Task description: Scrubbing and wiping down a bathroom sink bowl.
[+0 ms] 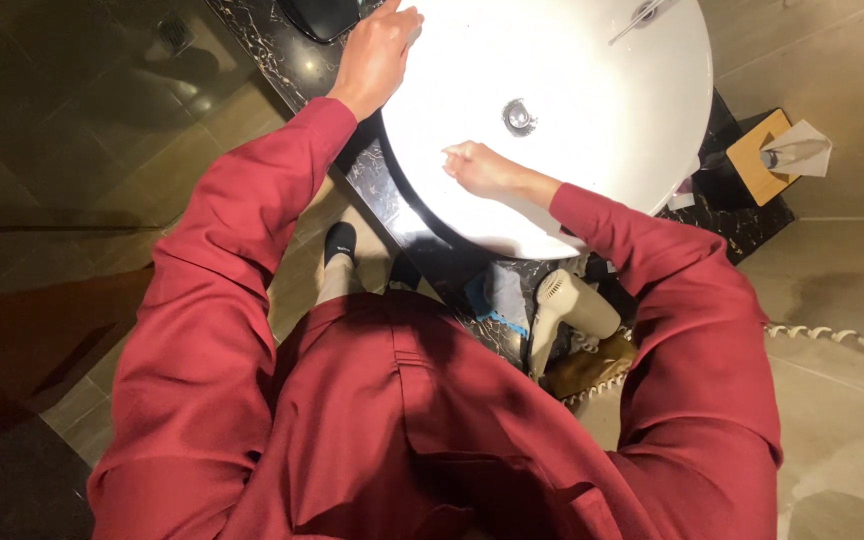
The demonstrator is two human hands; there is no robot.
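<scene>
A round white sink basin (602, 110) sits on a black marble counter (282, 50). My left hand (377, 50) lies over the basin's rim at the upper left, fingers curled onto the edge. My right hand (477, 168) is inside the bowl near the front wall, closed into a fist and pressed against the white surface. Nothing shows in that fist. The metal drain (518, 117) sits just beyond the right hand. Both arms are in dark red sleeves.
A metal faucet (642, 12) reaches over the basin's far edge. A tissue box (772, 150) stands at the right. Below the counter hang a white hair dryer (564, 305) with a coiled cord (832, 333) and a grey-blue cloth (500, 295). The floor is tiled.
</scene>
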